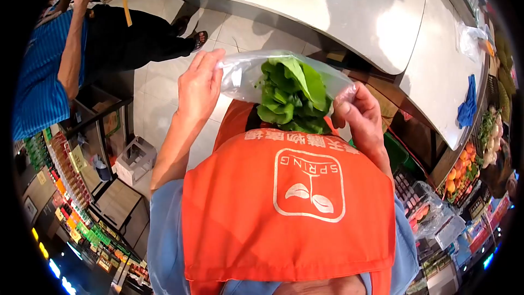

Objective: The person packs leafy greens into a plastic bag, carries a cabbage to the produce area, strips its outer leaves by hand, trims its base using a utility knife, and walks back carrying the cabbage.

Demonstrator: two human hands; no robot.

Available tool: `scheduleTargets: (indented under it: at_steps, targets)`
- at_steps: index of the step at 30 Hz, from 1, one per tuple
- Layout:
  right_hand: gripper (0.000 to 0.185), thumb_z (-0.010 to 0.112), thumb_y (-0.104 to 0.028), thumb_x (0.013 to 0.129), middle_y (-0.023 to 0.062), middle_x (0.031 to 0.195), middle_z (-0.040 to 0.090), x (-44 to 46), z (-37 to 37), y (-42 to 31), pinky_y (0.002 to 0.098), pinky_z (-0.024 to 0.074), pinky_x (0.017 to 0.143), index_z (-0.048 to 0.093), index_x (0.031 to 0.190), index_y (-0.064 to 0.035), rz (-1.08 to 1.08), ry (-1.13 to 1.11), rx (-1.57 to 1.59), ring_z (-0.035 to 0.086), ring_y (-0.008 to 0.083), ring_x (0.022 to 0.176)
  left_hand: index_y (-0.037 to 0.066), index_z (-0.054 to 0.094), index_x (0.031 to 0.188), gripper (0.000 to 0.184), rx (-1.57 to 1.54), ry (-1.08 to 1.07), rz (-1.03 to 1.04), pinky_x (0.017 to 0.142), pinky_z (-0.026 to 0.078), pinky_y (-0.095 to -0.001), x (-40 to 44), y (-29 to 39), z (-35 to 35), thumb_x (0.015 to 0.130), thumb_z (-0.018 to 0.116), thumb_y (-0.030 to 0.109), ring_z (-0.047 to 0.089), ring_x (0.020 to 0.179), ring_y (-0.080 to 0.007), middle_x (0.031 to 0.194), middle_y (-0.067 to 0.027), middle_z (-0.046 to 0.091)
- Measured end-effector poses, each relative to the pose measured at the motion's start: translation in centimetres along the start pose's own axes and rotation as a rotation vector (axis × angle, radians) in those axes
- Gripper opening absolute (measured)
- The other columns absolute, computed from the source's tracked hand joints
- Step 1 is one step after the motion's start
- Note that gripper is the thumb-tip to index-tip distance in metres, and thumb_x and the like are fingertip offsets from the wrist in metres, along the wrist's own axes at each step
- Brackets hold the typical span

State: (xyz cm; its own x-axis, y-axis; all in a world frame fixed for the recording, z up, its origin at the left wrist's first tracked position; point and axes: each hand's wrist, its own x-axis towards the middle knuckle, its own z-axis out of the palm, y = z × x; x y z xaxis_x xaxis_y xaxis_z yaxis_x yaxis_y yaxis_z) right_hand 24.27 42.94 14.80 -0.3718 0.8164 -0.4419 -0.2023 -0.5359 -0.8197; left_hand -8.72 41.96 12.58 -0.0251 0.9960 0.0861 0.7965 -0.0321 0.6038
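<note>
A clear plastic bag (240, 79) hangs in front of the apron, stretched sideways between my two hands. Leafy greens (292, 95) are in its middle, with broad leaves pointing up; the red apron hides their lower part. My left hand (199, 84) pinches the bag's left upper corner, fingers closed on the film. At the opposite corner, my right hand (360, 114) grips the bag between thumb and curled fingers. The bag's bottom is out of sight.
A pale counter (349, 11) curves across the front and right, with a blue cloth (468, 104) on it. Another person (49, 76) in a blue striped top stands at left. A white crate (135, 159) sits on the floor. Oranges (458, 172) and goods flank the right side.
</note>
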Motion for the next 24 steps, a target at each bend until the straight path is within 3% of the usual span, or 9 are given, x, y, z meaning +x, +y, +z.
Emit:
scheduleTargets:
  at_steps: [3,6,10,12,14,15,18,19,24]
  targets:
    - [0.018,0.066,-0.021,0.092,0.0022,0.074,0.055,0.9,0.2,0.2,0.0279,0.0433,0.056,0.057,0.097,-0.0059,-0.038,0.071,0.125,0.05,0.0118,0.058,0.001,0.065,0.113,0.032,-0.007,-0.016,0.108,0.07,0.05,-0.0296,1.7,-1.3,0.5,0.085,0.055,-0.012,0.065,0.08,-0.0224,0.092,-0.0132,0.063]
    - [0.022,0.062,-0.024,0.094,0.0035,0.073,0.054,-0.9,0.7,-1.5,0.0293,0.0423,0.055,0.055,0.104,-0.0061,-0.135,0.051,0.24,0.046,0.0117,0.055,-0.001,0.066,0.113,0.029,-0.365,-0.06,0.005,0.074,0.05,-0.0283,1.1,0.0,-1.1,0.089,0.054,-0.009,0.064,0.084,-0.0159,0.095,-0.0089,0.066]
    - [0.03,0.061,-0.025,0.093,0.0052,0.073,0.054,-1.0,2.0,-0.8,0.0289,0.0398,0.051,0.053,0.115,-0.0052,0.076,0.083,0.245,0.045,0.0112,0.053,0.0,0.068,0.114,0.023,-0.71,-0.234,-0.395,0.078,0.049,-0.0257,0.8,-3.1,2.5,0.097,0.052,0.003,0.06,0.086,-0.0102,0.094,-0.0016,0.067]
    - [0.038,0.061,-0.022,0.093,0.0044,0.071,0.054,-1.7,2.4,-2.4,0.0281,0.0379,0.048,0.05,0.125,-0.0038,-0.061,0.07,0.205,0.043,0.0116,0.049,0.0,0.068,0.115,0.023,-0.73,-0.279,-0.326,0.078,0.049,-0.0249,0.2,-3.0,2.1,0.097,0.057,0.009,0.059,0.084,-0.0082,0.093,-0.0013,0.067]
    - [0.043,0.062,-0.023,0.092,0.0052,0.073,0.055,-2.1,0.8,-1.3,0.0287,0.0395,0.048,0.049,0.127,-0.0035,-0.084,0.074,0.305,0.045,0.0114,0.05,0.0,0.069,0.116,0.024,-0.881,-0.348,-0.495,0.079,0.05,-0.026,-0.2,-3.6,1.9,0.097,0.058,0.01,0.059,0.084,-0.0076,0.092,-0.0015,0.067]
    - [0.047,0.063,-0.024,0.091,0.0067,0.077,0.058,-2.1,0.4,-1.0,0.0282,0.0439,0.051,0.048,0.131,-0.0033,-0.046,0.074,0.371,0.049,0.0122,0.054,0.002,0.066,0.121,0.026,-0.949,-0.259,-0.355,0.071,0.051,-0.0237,0.0,-3.4,2.3,0.097,0.06,0.009,0.061,0.08,-0.0087,0.089,-0.0031,0.066]
    - [0.047,0.062,-0.021,0.092,0.0103,0.084,0.063,-1.3,2.2,0.7,0.0302,0.0507,0.06,0.046,0.133,-0.0031,-0.069,0.26,0.297,0.058,0.0149,0.063,0.001,0.061,0.127,0.032,-1.143,-0.344,-0.377,0.076,0.05,-0.0234,1.0,-1.6,2.2,0.096,0.061,0.009,0.062,0.082,-0.009,0.09,-0.0032,0.067]
    - [0.048,0.061,-0.019,0.092,0.0144,0.092,0.067,-0.7,3.2,1.2,0.0331,0.0549,0.071,0.045,0.134,-0.0025,-0.039,0.264,0.232,0.065,0.0196,0.073,0.002,0.06,0.128,0.033,-1.232,-0.401,-0.394,0.076,0.05,-0.0232,1.1,-0.7,2.6,0.096,0.062,0.009,0.062,0.082,-0.0089,0.09,-0.0031,0.066]
    - [0.065,0.068,-0.014,0.091,0.0195,0.11,0.066,1.1,5.8,4.4,0.034,0.0533,0.084,0.03,0.141,0.0006,0.023,0.182,0.152,0.066,0.0236,0.099,0.001,0.059,0.128,0.034,-1.51,-0.541,-0.415,0.076,0.049,-0.022,1.5,3.5,4.5,0.096,0.065,0.011,0.06,0.081,-0.0071,0.09,-0.0027,0.066]
